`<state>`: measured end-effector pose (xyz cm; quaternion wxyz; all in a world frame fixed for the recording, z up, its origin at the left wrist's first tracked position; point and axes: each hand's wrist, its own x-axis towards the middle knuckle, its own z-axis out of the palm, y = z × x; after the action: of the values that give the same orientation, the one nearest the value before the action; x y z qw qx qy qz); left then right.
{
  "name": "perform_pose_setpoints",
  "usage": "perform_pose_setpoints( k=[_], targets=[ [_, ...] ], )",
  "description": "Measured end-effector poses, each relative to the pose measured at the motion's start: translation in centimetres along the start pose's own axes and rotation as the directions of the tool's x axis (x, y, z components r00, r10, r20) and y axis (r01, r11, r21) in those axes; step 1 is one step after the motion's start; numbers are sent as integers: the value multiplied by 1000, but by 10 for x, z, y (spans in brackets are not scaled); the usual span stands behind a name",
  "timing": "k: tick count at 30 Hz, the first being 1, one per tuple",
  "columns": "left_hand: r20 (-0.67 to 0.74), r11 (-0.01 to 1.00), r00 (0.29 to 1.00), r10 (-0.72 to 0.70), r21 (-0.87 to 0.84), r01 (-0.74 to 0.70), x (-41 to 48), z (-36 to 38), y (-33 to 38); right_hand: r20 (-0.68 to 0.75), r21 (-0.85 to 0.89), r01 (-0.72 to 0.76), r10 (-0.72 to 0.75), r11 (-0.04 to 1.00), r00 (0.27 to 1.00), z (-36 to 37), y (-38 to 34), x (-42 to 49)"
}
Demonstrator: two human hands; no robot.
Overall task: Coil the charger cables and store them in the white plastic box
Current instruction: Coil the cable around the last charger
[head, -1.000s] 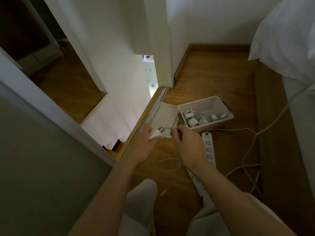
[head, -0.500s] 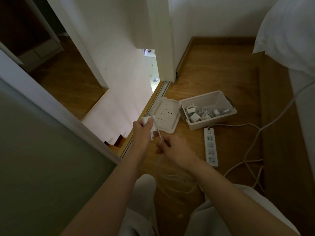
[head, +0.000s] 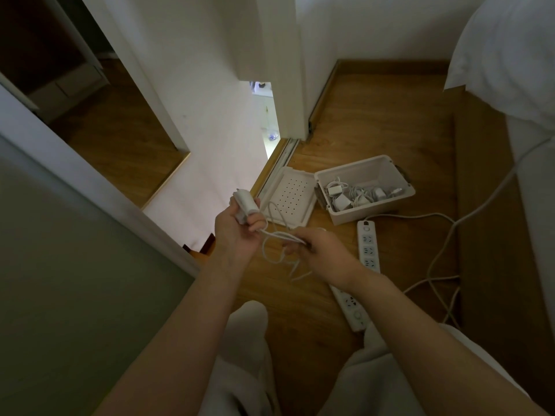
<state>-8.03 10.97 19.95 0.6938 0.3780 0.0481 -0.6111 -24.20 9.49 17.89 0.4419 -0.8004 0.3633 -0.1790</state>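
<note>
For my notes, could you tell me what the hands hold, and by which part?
The left hand grips the charger's white block; the right hand pinches its cable partway along.

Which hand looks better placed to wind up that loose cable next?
Probably the right hand: it pinches the cable, while the left hand grips the charger block.

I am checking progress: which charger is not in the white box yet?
The charger gripped in the left hand, its cable pinched by the right hand. The other chargers lie inside the white plastic box.
</note>
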Motion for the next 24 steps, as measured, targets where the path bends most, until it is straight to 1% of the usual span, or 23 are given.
perform_pose_setpoints(
  k=[3, 6, 8, 10, 13, 15, 16, 17, 19, 21, 24],
  targets=[
    [-5, 999, 1000, 13, 32, -13, 0, 0, -1, -61, 27, 6, -5, 1000, 998, -5, 2, -2],
    [-27, 998, 1000, 9, 56, -8, 2, -2, 0, -104, 93, 4, 6, 996, 995, -8, 5, -3],
    [-19, 994, 1000, 19, 110, -17, 2, -3, 1, -124, 152, -10, 29, 988, 992, -10, 5, -3],
    [-12, 981, 999, 34, 191, -31, 3, -4, 1, -209, 241, -26, 78, 970, 975, -10, 4, -3],
    [8, 945, 999, 36, 326, -36, 4, -4, -1, -358, 461, -68, 255, 885, 898, -11, 2, -1],
    [24, 917, 999, 34, 397, -41, 5, -4, -3, -394, 609, -78, 387, 789, 834, -15, 4, 1],
    [27, 896, 998, 50, 440, -57, 7, -6, -3, -415, 651, -73, 435, 755, 799, -18, 6, 2],
    [26, 861, 996, 87, 501, -88, 8, -7, -1, -452, 646, -83, 468, 759, 759, -21, 9, 2],
    [18, 755, 983, 181, 638, -151, 9, -14, 5, -538, 531, -158, 475, 833, 697, -30, 18, 3],
    [-2, 689, 969, 245, 703, -173, 10, -20, 13, -565, 410, -241, 453, 879, 690, -39, 26, 0],
    [-16, 657, 952, 307, 727, -199, 11, -24, 19, -573, 323, -305, 442, 896, 690, -46, 39, -6]
  ],
)
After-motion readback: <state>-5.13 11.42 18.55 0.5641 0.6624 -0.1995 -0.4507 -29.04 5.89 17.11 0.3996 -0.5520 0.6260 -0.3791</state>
